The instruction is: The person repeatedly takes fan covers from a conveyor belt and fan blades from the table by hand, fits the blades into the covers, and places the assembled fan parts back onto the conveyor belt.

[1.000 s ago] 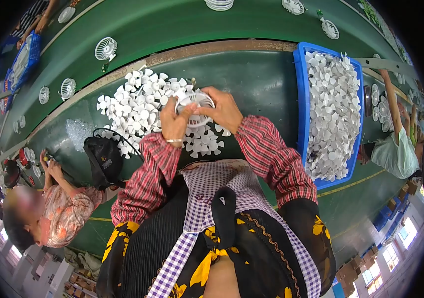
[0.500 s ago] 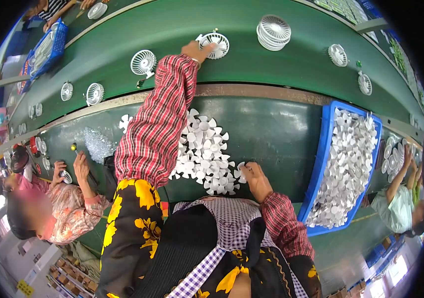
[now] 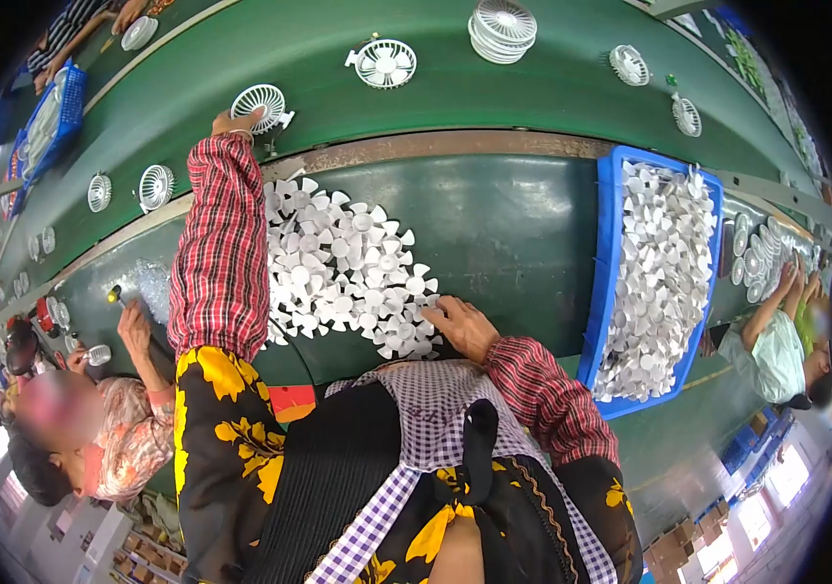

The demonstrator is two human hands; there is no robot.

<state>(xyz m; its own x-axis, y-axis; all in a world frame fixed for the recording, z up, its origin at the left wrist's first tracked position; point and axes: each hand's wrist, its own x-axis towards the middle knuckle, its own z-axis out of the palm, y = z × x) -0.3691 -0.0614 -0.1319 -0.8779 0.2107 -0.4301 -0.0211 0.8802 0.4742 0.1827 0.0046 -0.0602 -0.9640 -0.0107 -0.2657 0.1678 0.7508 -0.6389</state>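
Note:
My left hand (image 3: 235, 124) reaches out to the far green belt, its fingers closed on the rim of a white fan housing (image 3: 265, 95) with a ribbed grille. To the right of it on the belt lies another fan housing (image 3: 384, 64), with a fan blade inside. My right hand (image 3: 466, 328) rests low at the right edge of a loose heap of white fan blades (image 3: 343, 253). Its fingers are bent together on a blade there, partly hidden under the fingertips.
A blue tray (image 3: 610, 229) full of fan blades stands on the right. Stacked fan housings (image 3: 502, 29) and several single ones lie along the belt (image 3: 416, 107). A co-worker (image 3: 129, 428) sits at left, holding a fan part; others work at right.
My left hand has moved left along the belt from the housing with the blade to another housing. My right hand stays by the heap. The view has shifted.

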